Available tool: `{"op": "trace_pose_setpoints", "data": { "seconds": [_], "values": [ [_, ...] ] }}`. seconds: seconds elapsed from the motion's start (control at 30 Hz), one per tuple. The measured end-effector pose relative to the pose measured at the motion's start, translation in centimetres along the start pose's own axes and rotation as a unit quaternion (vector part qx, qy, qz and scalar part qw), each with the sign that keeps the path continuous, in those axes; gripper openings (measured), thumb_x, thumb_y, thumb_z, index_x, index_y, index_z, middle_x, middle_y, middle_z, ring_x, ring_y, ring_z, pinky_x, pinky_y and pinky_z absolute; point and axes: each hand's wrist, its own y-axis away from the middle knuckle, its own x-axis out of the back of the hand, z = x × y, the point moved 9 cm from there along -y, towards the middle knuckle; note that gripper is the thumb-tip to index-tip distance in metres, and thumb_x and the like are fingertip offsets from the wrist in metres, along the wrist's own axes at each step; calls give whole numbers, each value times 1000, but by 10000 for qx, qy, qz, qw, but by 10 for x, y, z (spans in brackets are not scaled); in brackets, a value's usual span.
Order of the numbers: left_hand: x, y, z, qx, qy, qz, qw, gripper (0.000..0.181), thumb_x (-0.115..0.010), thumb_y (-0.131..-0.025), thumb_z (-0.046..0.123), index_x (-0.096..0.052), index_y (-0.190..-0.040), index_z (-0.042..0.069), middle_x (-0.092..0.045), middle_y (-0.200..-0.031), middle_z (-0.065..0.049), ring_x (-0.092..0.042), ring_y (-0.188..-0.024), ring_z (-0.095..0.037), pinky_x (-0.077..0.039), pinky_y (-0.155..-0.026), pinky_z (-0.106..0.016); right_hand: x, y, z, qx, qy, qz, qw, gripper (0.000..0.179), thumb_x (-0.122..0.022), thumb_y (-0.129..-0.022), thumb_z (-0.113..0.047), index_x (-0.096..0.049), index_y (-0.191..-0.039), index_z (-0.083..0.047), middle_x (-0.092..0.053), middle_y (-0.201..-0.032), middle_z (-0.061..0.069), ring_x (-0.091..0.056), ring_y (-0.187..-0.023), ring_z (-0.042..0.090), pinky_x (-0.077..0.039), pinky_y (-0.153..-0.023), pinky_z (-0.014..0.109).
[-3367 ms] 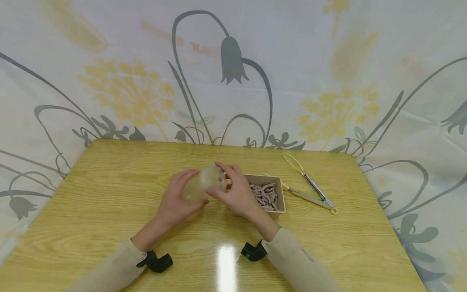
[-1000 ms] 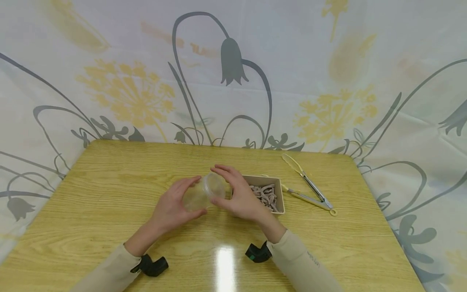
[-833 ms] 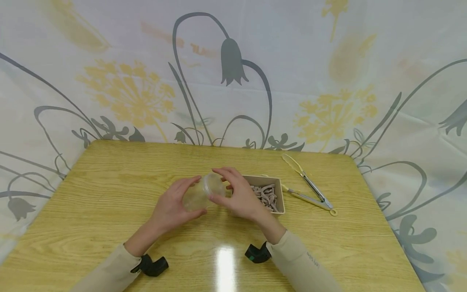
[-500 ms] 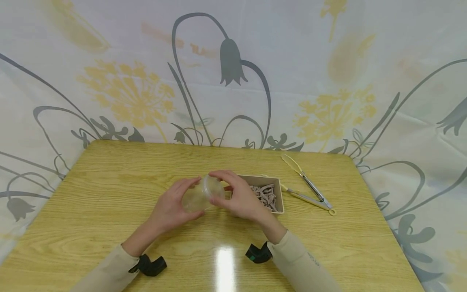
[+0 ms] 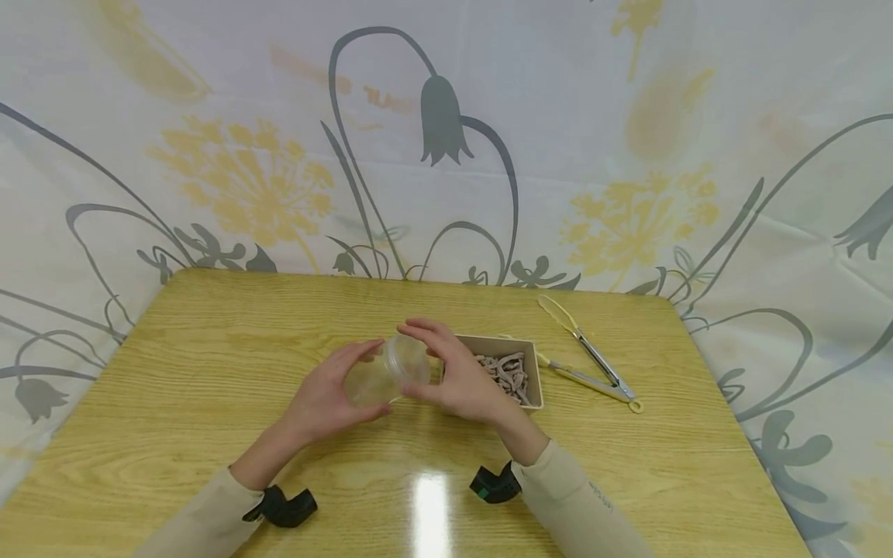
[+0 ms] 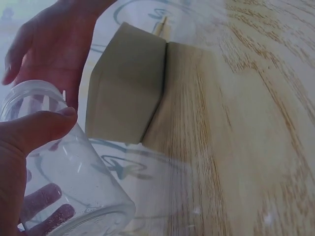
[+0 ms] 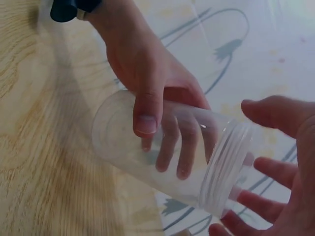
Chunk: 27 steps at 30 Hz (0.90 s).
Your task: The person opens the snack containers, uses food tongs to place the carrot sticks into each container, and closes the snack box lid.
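A clear plastic jar (image 5: 370,381) lies tilted in the air above the table, its ridged round mouth end facing right. My left hand (image 5: 324,397) grips its body, thumb on one side and fingers wrapped round the other, as the right wrist view also shows. My right hand (image 5: 460,377) is spread round the mouth end. In the right wrist view, the right thumb (image 7: 268,110) stands off the jar, while the other fingertips are right at its rim. Behind the right hand stands a beige box (image 5: 538,378) holding grey-brown strips (image 5: 512,376).
Right of the box, tongs (image 5: 603,364) with metal arms and cream ends lie spread on the wooden table (image 5: 230,333). A flower-patterned cloth (image 5: 593,116) hangs behind the table and along its sides. Black cameras (image 5: 282,508) sit on both wrists.
The right hand has shifted round the jar's mouth end, its fingers drawing in and then spreading again. The left hand and jar have moved slightly left; box and tongs stay put.
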Motion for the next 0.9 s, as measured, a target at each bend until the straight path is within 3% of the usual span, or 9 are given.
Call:
{"op": "trace_pose_setpoints", "data": {
  "seconds": [0.17,0.33,0.53,0.77,0.9],
  "values": [
    [-1,0,1,-30,-38,-50,10000,85,-92,-68,28,-53,-141,11,-65,-120,-6,-61,-108,-26,-52,-85,-50,0,0,2,-91,-33,35,9999,62,-77,-87,-15,-53,-143,-8,-49,-142,8,-50,-126,26,-48,-98,43],
    [-3,1,-2,44,-31,-195,9998,86,-92,-69,29,-52,-142,10,-64,-122,-8,-61,-110,-27,-52,-86,-51,0,1,3,31,-94,3,10000,60,-77,-85,-11,-55,-141,-7,-48,-145,7,-46,-132,26,-46,-100,48],
    [-1,4,-18,609,113,-298,9976,86,-91,-70,29,-49,-142,8,-62,-128,-13,-60,-112,-32,-50,-89,-52,0,0,5,31,-7,10,10000,60,-76,-85,-11,-55,-141,-8,-47,-147,5,-43,-134,24,-44,-102,48],
    [8,5,-40,927,1093,-40,9897,84,-90,-73,15,-45,-143,3,-60,-134,-12,-56,-118,-30,-47,-93,-52,-4,0,1,150,769,54,9969,60,-78,-85,-17,-56,-141,-10,-49,-145,8,-46,-132,28,-44,-101,49],
    [9,7,-56,1144,1414,124,9832,83,-88,-76,11,-41,-145,3,-59,-137,-10,-52,-121,-25,-43,-97,-42,-7,-3,4,-62,1192,57,9928,62,-80,-84,-21,-56,-141,-13,-48,-145,6,-45,-133,27,-40,-106,47]
  ]
}}
